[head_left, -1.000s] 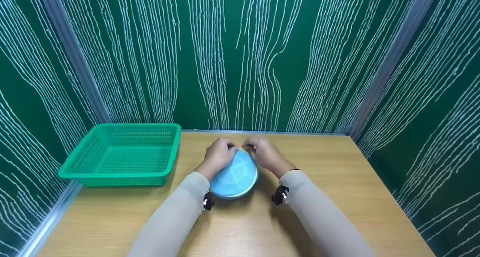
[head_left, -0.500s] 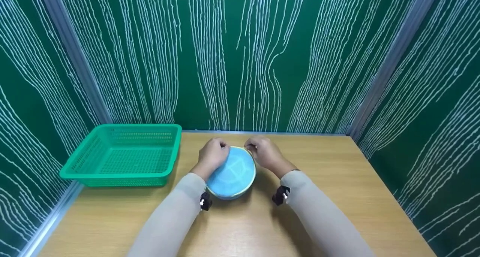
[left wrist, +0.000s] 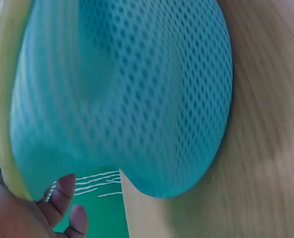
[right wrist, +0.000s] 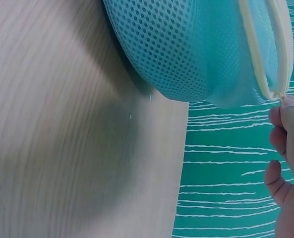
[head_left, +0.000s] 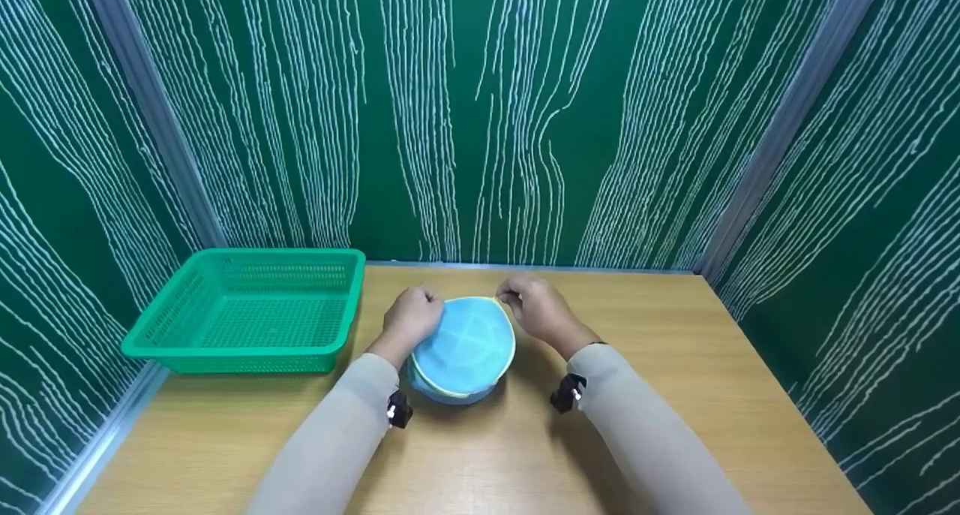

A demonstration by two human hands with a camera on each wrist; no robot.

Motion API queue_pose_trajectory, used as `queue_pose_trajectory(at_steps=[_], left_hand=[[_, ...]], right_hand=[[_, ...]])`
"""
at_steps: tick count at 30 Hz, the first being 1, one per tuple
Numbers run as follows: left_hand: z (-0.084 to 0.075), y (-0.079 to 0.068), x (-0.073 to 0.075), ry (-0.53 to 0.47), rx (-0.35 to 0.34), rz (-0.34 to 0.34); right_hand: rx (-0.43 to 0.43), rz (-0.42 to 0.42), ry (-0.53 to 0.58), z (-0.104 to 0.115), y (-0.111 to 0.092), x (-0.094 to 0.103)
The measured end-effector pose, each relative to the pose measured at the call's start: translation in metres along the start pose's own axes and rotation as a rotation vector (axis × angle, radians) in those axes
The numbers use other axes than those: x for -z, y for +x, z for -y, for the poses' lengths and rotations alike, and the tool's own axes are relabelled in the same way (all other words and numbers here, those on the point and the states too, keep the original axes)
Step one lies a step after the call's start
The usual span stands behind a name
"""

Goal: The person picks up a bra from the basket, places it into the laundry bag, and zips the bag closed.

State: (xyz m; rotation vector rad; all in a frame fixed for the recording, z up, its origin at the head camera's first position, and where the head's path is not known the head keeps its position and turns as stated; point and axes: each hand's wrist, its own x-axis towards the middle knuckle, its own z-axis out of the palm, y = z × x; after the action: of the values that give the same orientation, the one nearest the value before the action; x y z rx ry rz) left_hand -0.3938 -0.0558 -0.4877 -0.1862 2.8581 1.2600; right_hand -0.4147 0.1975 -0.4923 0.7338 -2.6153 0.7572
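A round blue mesh laundry bag (head_left: 465, 346) with yellow edging stands on the wooden table, between both forearms. My left hand (head_left: 413, 314) grips the bag's upper left edge; in the left wrist view the yellow trim (left wrist: 2, 99) runs up from its fingers. On the other side, my right hand (head_left: 534, 305) pinches the yellow edge at the upper right between thumb and forefinger. Seen from the right wrist, two yellow edges (right wrist: 256, 54) part and meet at those fingertips, with a gap between them. The coarser mesh body (right wrist: 156, 44) bulges down toward the tabletop.
A green plastic basket (head_left: 341, 335) with perforated walls stands at the left back of the table (head_left: 637, 327). Green panels with white wavy lines (head_left: 472, 124) rise behind and at both sides, joined by grey metal posts (head_left: 795, 117).
My left hand has shifted left and slightly nearer, drawing the bag's edge along. My right hand has moved slightly right. The hands are farther apart, and the yellow edge shows more.
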Motion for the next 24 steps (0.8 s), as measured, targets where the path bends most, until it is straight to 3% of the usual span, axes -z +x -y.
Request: queue_pose_trajectory(at_steps=[4,8,14,20,24], left_hand=[[0.002,-0.002,-0.001,-0.060,0.013,0.011],[-0.001,-0.003,-0.003,-0.090,-0.019,0.009],[-0.016,-0.007,-0.007,-0.063,-0.080,0.037],[-0.027,-0.009,-0.014,-0.008,-0.193,0.025],[-0.032,-0.010,-0.017,-0.042,-0.175,0.041]], right_hand=[[-0.009,0.004,0.002,0.002,0.000,0.000],[-0.010,0.003,0.005,0.005,0.001,0.001],[-0.022,0.022,0.009,0.010,0.002,-0.001],[-0.063,0.056,0.007,0.015,0.002,0.002],[-0.064,0.069,0.008,0.017,0.003,0.005]])
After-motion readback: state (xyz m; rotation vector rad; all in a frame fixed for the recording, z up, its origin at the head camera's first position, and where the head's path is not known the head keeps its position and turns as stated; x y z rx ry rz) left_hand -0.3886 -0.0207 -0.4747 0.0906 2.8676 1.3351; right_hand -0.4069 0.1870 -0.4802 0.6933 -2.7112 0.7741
